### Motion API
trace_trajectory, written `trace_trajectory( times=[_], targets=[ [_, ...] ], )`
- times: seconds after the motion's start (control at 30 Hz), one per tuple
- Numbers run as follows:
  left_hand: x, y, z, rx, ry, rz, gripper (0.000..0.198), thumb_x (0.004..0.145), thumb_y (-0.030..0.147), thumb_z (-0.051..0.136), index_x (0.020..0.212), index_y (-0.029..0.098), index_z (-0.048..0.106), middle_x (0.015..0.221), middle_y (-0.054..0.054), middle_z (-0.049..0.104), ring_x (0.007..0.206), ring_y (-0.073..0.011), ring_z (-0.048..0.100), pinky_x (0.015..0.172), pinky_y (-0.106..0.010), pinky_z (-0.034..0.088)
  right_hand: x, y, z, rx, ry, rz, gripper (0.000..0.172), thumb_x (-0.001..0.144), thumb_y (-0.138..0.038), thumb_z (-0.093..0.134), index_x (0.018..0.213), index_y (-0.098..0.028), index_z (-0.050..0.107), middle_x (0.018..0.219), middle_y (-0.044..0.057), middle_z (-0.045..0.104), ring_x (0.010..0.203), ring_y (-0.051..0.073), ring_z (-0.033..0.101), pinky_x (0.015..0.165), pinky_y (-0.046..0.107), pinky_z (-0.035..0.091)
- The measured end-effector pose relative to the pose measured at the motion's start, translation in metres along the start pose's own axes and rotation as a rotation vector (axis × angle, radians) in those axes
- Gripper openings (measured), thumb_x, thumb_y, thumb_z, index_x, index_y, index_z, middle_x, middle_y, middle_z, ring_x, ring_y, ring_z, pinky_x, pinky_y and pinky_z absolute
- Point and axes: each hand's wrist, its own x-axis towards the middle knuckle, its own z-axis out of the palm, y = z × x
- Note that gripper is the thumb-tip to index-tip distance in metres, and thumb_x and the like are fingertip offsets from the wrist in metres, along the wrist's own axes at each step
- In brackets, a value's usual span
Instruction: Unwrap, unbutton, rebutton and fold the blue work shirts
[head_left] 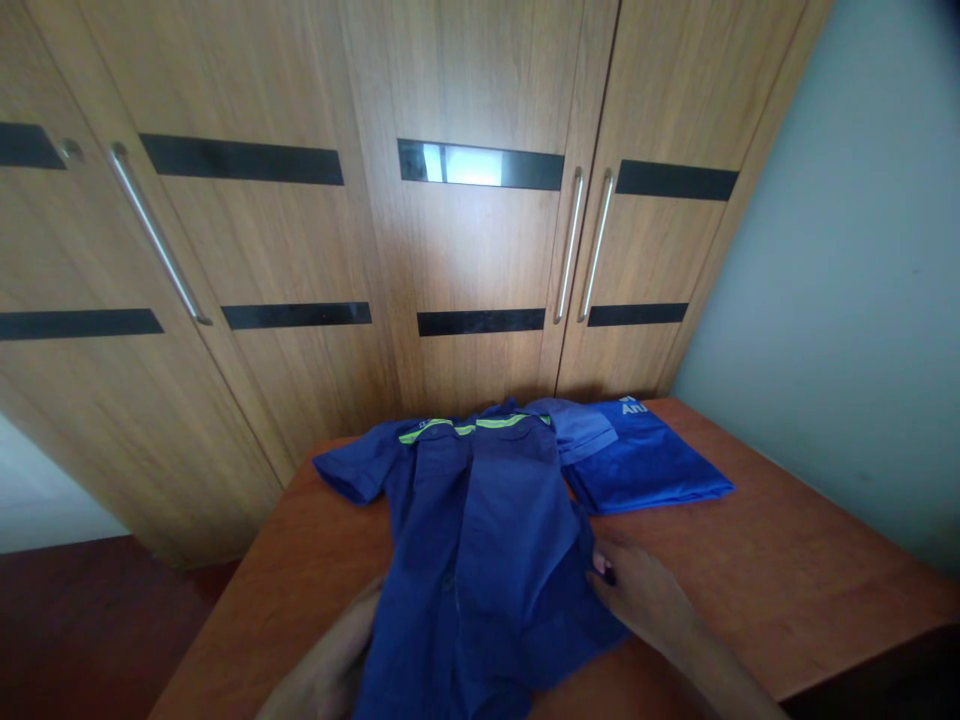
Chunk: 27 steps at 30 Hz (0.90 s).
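Note:
A dark blue short-sleeved work shirt (510,540) lies front up, with its collar end toward the wardrobe and its lower part near me. Yellow-green strips cross its chest and a button shows on the front. At the shirt's left edge is my left hand (349,640), its fingers hidden behind the fabric. My right hand (645,590) pinches the right side edge between closed fingers. The hem nearest me looks loose and slightly blurred. Beyond the right sleeve lies a folded bright blue garment (645,465) with white lettering, partly covered by that sleeve.
Beneath the clothes is a reddish-brown wooden table (787,560). A wooden wardrobe (480,250) with metal handles and black strips stands behind its far edge. To the right, a pale wall (840,350) runs along the table. Dark red floor (75,620) shows at left.

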Motion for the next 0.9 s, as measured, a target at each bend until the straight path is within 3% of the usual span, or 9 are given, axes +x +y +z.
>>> trace_trajectory(
  times=[0.17,0.3,0.4,0.53,0.63,0.8,0.9],
  targets=[
    [-0.008,0.011,-0.005,0.151,0.222,0.218,0.039,0.066,0.034,0.075,0.103,0.027,0.068,0.093,-0.002,0.076,0.087,-0.0276,0.071,0.085,-0.042,0.055,-0.005,0.008,-0.005,0.198,0.065,-0.045,0.014,0.076,-0.017,0.044,0.063,-0.022,0.046,0.066,0.001,0.058,0.064,0.017,0.058,0.061,0.025,0.04],
    [-0.023,0.032,-0.018,0.227,0.412,0.34,0.046,0.073,0.046,0.069,0.113,0.024,0.064,0.102,-0.005,0.074,0.093,-0.0278,0.07,0.081,-0.04,0.057,-0.015,0.025,-0.014,0.427,0.137,0.006,0.019,0.081,-0.031,0.042,0.064,-0.023,0.045,0.06,-0.002,0.054,0.059,0.017,0.055,0.056,0.024,0.04],
    [-0.039,0.045,-0.037,0.291,0.559,0.338,0.047,0.071,0.049,0.071,0.109,0.023,0.065,0.098,-0.005,0.075,0.089,-0.0271,0.071,0.079,-0.036,0.058,-0.035,0.048,-0.011,0.482,0.26,0.101,0.025,0.082,-0.043,0.045,0.068,-0.023,0.049,0.061,-0.002,0.054,0.06,0.017,0.056,0.056,0.023,0.042],
    [-0.06,0.044,-0.062,0.282,0.559,0.247,0.046,0.06,0.05,0.079,0.095,0.023,0.069,0.09,-0.003,0.076,0.086,-0.0281,0.071,0.078,-0.034,0.059,-0.066,0.082,0.006,0.334,0.315,0.211,0.028,0.08,-0.048,0.047,0.067,-0.024,0.052,0.059,-0.002,0.056,0.058,0.017,0.058,0.056,0.024,0.043],
    [-0.071,0.033,-0.071,0.342,0.599,0.277,0.049,0.056,0.053,0.08,0.093,0.023,0.069,0.086,-0.002,0.076,0.089,-0.0282,0.07,0.079,-0.035,0.059,-0.08,0.097,0.014,0.231,0.26,0.167,0.023,0.08,-0.044,0.048,0.07,-0.025,0.055,0.065,-0.001,0.062,0.063,0.019,0.062,0.06,0.026,0.046],
    [-0.077,0.009,-0.064,0.51,0.546,0.332,0.067,0.056,0.06,0.076,0.111,0.023,0.065,0.098,-0.007,0.074,0.1,-0.0331,0.066,0.084,-0.042,0.057,-0.08,0.096,0.01,0.118,0.247,0.145,0.021,0.085,-0.04,0.045,0.086,-0.025,0.058,0.088,0.004,0.068,0.081,0.022,0.066,0.072,0.032,0.049],
    [-0.074,-0.007,-0.059,0.642,0.536,0.439,0.076,0.053,0.06,0.078,0.118,0.025,0.061,0.112,-0.009,0.071,0.11,-0.0352,0.061,0.09,-0.044,0.055,-0.072,0.088,0.01,0.093,0.248,0.089,0.027,0.086,-0.04,0.044,0.103,-0.023,0.058,0.101,0.008,0.067,0.09,0.024,0.066,0.081,0.035,0.049]
  ],
)
